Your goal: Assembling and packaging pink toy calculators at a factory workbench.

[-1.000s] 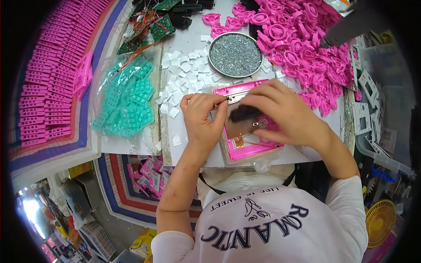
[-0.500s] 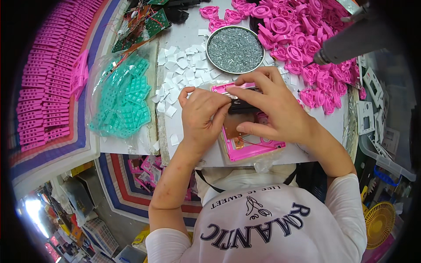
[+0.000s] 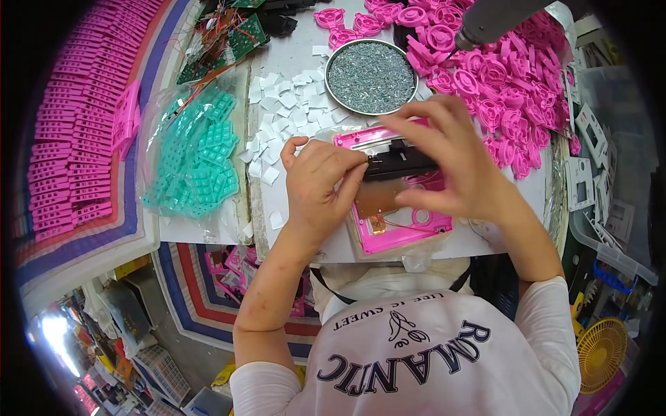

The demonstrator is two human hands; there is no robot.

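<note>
A pink plastic casing [image 3: 409, 240] lies in front of me on the white worktop, with a brown circuit board [image 3: 377, 201] and thin wires inside it. Across the casing sits a long black plastic part [image 3: 402, 163]. My left hand [image 3: 320, 182] pinches the left end of that part between thumb and forefinger. Over its right end hovers my right hand [image 3: 454, 156], slightly blurred, its fingers apart and holding nothing I can see. Beyond the hands is a round dish [image 3: 328, 84] full of small metal screws [image 3: 374, 75].
An electric screwdriver [image 3: 489, 24] hangs at upper right above heaped pink ring-shaped parts [image 3: 513, 125]. White paper pieces [image 3: 281, 104] are scattered left of the dish. Further left lie a bag of teal keypads [image 3: 201, 159], green circuit boards [image 3: 246, 38] and stacked pink casings [image 3: 69, 152].
My right hand has shifted slightly up and right, uncovering more of the black part. The screwdriver has swung up and to the left. My left hand stays nearly still.
</note>
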